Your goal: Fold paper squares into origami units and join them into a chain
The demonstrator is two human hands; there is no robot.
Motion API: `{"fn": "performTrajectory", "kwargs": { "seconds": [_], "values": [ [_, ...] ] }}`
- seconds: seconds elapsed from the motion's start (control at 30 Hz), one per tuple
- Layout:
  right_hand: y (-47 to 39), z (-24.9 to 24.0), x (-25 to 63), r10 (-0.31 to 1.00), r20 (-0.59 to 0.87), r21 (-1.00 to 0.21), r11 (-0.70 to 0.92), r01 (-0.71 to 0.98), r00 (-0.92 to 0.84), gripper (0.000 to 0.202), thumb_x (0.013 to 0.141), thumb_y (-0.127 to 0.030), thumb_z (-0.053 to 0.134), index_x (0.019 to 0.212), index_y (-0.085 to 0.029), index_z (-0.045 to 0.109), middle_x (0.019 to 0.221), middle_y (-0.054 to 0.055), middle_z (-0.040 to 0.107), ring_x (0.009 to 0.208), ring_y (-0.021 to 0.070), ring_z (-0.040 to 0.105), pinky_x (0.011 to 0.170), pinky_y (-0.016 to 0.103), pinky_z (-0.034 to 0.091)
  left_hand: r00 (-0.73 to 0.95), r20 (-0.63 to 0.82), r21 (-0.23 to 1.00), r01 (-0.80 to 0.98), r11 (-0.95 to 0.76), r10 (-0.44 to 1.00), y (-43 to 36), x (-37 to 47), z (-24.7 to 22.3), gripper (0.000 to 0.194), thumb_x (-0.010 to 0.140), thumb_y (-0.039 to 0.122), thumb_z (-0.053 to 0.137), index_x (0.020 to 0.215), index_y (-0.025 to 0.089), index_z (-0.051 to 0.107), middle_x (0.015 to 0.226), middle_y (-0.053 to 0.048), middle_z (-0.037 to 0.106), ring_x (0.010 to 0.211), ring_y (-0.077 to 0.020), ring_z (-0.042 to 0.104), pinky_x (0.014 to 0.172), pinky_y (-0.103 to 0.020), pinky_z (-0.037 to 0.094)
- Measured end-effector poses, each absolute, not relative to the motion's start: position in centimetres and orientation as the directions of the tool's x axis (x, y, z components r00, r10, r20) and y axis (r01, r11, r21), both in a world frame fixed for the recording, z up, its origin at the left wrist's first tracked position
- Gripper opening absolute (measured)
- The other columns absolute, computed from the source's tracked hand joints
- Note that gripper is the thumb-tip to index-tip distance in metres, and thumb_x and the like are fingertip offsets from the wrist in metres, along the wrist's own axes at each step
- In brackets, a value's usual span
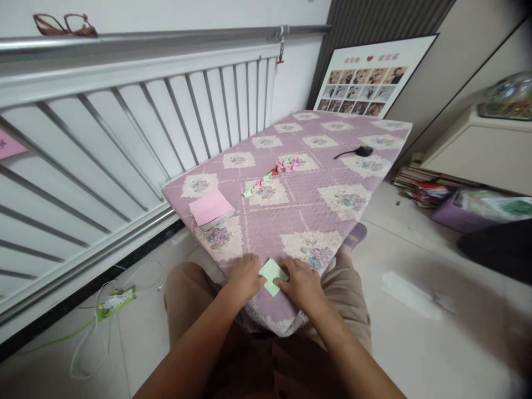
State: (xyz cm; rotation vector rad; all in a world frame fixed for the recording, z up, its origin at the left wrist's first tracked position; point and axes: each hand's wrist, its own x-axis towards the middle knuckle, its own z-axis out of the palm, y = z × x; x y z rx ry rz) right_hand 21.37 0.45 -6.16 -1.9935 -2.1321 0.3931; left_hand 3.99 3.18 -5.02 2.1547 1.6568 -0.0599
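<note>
A small light green folded paper (272,276), diamond-shaped, lies near the front tip of the board covered in purple floral cloth (274,231). My left hand (246,279) pinches its left corner, thumb on the paper. At the right corner, my right hand (302,281) holds it the same way. Farther up the cloth runs a row of small folded pieces in green, pink and red (272,174). A stack of paper squares with a pink one on top (211,208) rests at the left edge.
A black object with a thin tail (363,151) lies on the cloth's far right. A white radiator (166,116) borders the left side, with glasses (65,25) on the pipe above. A power strip (116,301) is on the floor. A photo board (369,76) leans behind.
</note>
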Motion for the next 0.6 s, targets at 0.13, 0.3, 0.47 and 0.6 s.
{"fn": "performTrajectory", "kwargs": {
  "seconds": [0.13,0.3,0.47,0.6],
  "values": [
    [0.5,-6.0,21.4,0.996,-0.053,-0.349,0.051,0.936,-0.073,0.034,0.073,-0.036,0.072,0.103,-0.024,0.06,0.102,0.004,0.06,0.1,0.0247,0.053,0.076,0.033,0.03,0.317,-0.307,0.312,0.924,-0.22,0.897,4.1,4.0,-4.8,0.031,0.076,0.035,0.065,0.101,0.019,0.056,0.105,-0.006,0.063,0.099,-0.0243,0.058,0.083,-0.032,0.043],
    [0.3,-6.0,21.5,0.996,-0.051,-0.368,0.048,0.929,-0.072,0.032,0.073,-0.035,0.071,0.102,-0.025,0.061,0.102,0.004,0.06,0.101,0.0243,0.052,0.076,0.033,0.029,0.334,-0.291,0.325,0.916,-0.236,0.897,4.1,4.1,-4.8,0.027,0.074,0.031,0.066,0.096,0.018,0.057,0.103,-0.007,0.062,0.1,-0.0247,0.057,0.085,-0.033,0.041],
    [0.2,-6.1,21.6,0.997,-0.032,-0.374,0.058,0.925,-0.075,0.031,0.074,-0.036,0.071,0.101,-0.026,0.061,0.1,0.003,0.06,0.1,0.0235,0.052,0.075,0.033,0.029,0.321,-0.251,0.355,0.908,-0.221,0.913,3.3,4.2,-5.1,0.026,0.075,0.026,0.064,0.097,0.019,0.053,0.105,-0.006,0.06,0.103,-0.0233,0.053,0.089,-0.033,0.039],
    [0.3,-6.2,21.6,0.997,-0.03,-0.383,0.05,0.922,-0.067,0.032,0.073,-0.036,0.071,0.102,-0.026,0.062,0.1,0.003,0.06,0.1,0.0237,0.053,0.076,0.033,0.029,0.3,-0.251,0.386,0.903,-0.189,0.92,3.0,4.2,-5.5,0.028,0.076,0.025,0.062,0.101,0.019,0.051,0.101,-0.006,0.06,0.1,-0.0235,0.054,0.085,-0.033,0.04]
  ]
}}
